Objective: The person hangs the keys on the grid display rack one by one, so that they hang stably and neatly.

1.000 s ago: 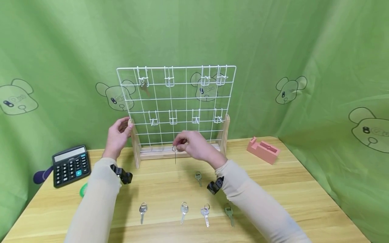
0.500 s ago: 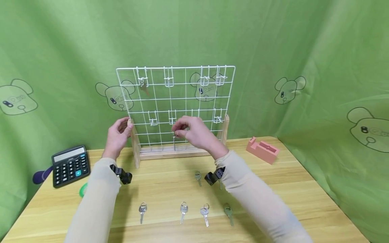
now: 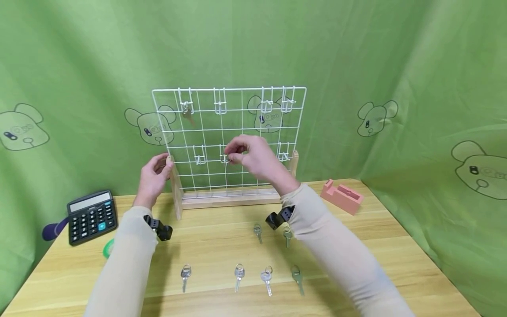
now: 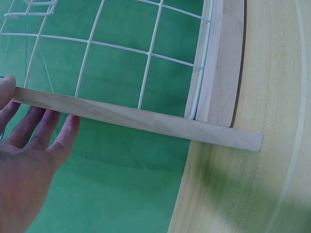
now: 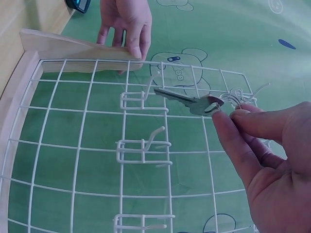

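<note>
A white wire grid rack (image 3: 242, 89) stands upright on a wooden base, with several hooks in two rows. My left hand (image 3: 153, 178) holds the upper end of the rack's left wooden post (image 4: 146, 119), thumb on one side and fingers on the other. Between thumb and fingertips my right hand (image 3: 256, 157) pinches the ring of a key (image 5: 194, 104) in front of the lower row of hooks. The key is mostly hidden in the head view; the right wrist view shows it apart from the nearby hooks. Another key (image 3: 188, 115) hangs on the upper left hook.
Several keys with rings lie on the wooden table, such as one key (image 3: 186, 277) at front left and another key (image 3: 258, 232) nearer the rack. A black calculator (image 3: 93, 218) and a green ring (image 3: 108, 249) are at left, a pink tape dispenser (image 3: 342, 197) at right.
My right hand has risen with the key from the rack's base to the lower row of hooks. The left hand has stayed on the post.
</note>
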The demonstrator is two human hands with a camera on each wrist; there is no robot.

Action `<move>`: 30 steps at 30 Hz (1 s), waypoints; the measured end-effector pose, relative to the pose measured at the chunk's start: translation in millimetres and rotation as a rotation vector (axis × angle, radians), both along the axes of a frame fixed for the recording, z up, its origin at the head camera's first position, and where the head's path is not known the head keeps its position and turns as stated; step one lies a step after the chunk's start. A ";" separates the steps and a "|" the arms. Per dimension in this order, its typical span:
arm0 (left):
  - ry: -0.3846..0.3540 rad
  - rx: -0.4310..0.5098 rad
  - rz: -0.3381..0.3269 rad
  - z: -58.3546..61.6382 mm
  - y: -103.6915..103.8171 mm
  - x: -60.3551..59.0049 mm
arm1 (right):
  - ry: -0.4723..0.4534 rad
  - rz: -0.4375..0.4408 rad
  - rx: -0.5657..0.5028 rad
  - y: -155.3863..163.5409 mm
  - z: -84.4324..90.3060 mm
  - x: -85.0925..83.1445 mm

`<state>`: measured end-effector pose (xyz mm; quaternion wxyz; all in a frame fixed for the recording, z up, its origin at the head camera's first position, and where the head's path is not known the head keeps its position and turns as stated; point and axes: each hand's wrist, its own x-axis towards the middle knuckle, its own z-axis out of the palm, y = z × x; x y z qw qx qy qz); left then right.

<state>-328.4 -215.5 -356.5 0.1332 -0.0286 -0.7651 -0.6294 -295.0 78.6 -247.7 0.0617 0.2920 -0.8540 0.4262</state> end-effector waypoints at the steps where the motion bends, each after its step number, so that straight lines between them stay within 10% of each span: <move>1: 0.001 0.000 -0.001 0.2 0.2 0.4 | 0.002 -0.002 -0.003 -0.2 1.2 -0.5; 30: 0.007 -0.015 0.010 -0.5 0.3 -0.6 | 0.054 -0.085 -0.383 -15.1 49.7 -20.1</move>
